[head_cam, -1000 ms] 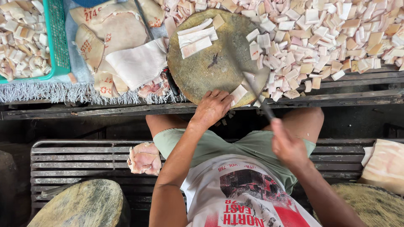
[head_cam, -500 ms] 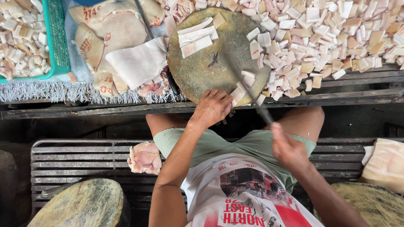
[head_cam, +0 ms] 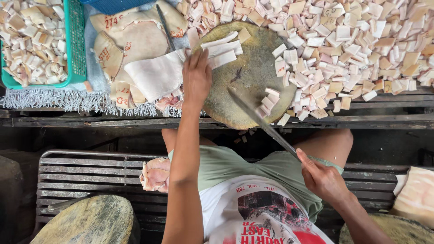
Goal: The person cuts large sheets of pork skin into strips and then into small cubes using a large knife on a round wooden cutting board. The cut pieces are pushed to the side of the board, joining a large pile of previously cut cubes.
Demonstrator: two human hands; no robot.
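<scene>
Pork-skin strips [head_cam: 220, 49], pale and long, lie stacked at the ten o'clock edge of my round, worn wooden chopping block [head_cam: 253, 81]. My left hand [head_cam: 196, 77] rests flat on them, fingers spread narrow, touching the strips and a broad white sheet of skin [head_cam: 156, 77] beside the block. My right hand [head_cam: 322, 177] is closed around the handle of a long cleaver [head_cam: 260, 122], its blade slanting over the block's five o'clock rim. Small cut squares [head_cam: 271, 100] sit near the blade. A heap of diced pieces [head_cam: 361, 40] crowds the block from one to four o'clock; a green plastic basket [head_cam: 74, 45] of more dice stands at nine o'clock.
</scene>
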